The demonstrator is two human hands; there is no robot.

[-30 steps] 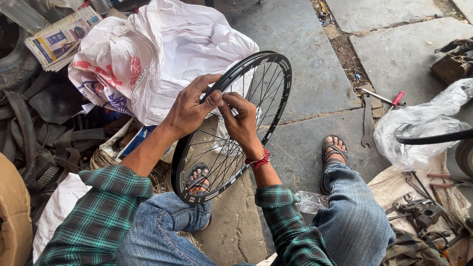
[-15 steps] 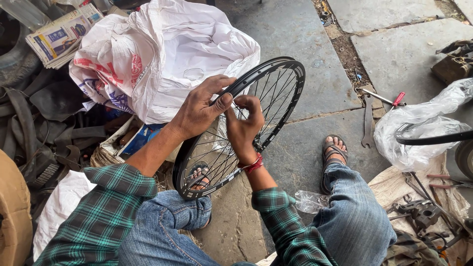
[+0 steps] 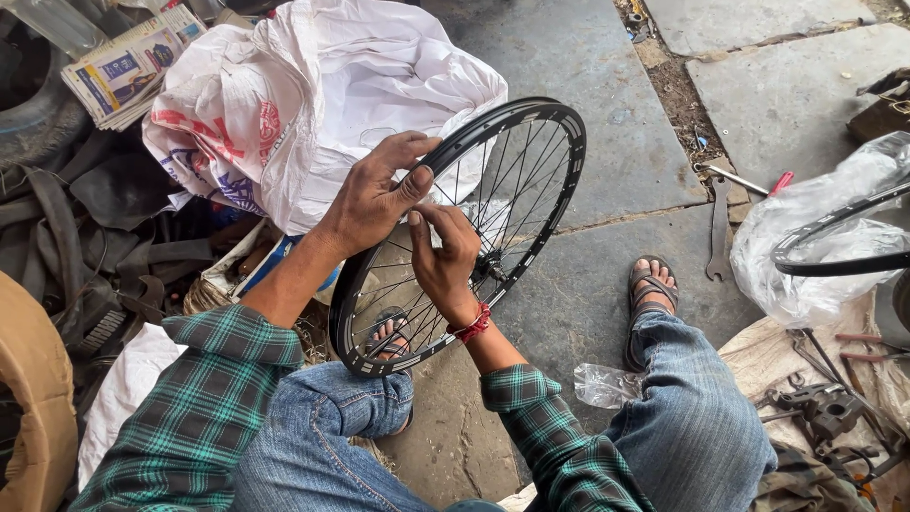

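Left hand (image 3: 374,204) grip curled over black metal wheel rim (image 3: 531,114); right hand (image 3: 444,254) fingertips pinching thin wire spokes (image 3: 517,190), beside left thumb.

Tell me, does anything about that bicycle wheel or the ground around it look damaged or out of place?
The black wheel looks round and whole, with both hands, left hand and right hand, on its rim and spokes. What stands out is the clutter: spanners loose on the paving and tools heaped at right.
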